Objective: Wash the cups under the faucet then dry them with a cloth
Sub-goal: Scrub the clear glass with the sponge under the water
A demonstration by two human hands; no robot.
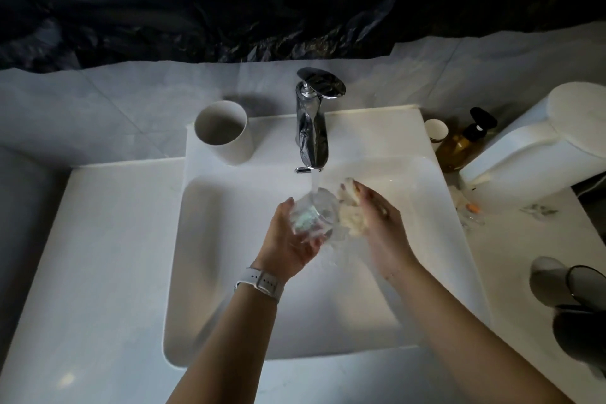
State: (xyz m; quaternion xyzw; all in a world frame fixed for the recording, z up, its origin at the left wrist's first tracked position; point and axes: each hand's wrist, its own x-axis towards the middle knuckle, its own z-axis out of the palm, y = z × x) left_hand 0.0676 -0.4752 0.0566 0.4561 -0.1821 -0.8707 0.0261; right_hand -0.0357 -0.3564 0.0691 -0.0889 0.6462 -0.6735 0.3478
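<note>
So the sink (229,272) took up most of the view, with the faucet (311,128) at its back edge and water running. Left of the faucet a white cup (224,131) stood upright on the ledge, looking untouched by either hand.

Right under the faucet, the left hand (288,236) cradled a clear glass cup (314,216), fingers curled around its side. The cup lay tilted, its long axis running up toward the spout, so the stream hit it near the top end. The right hand (377,223) was just right of the cup, fingers wrapped round a pale cloth (352,216) pressed against the glass. I'd guess the next wipe depended on that cloth getting from the side to the mouth.

Hard to read: the glass was see-through and blurred by water, so I couldn't tell where its rim sat or whether the cloth went inside. Some small clutter right of the faucet was too dim to identify.
</note>
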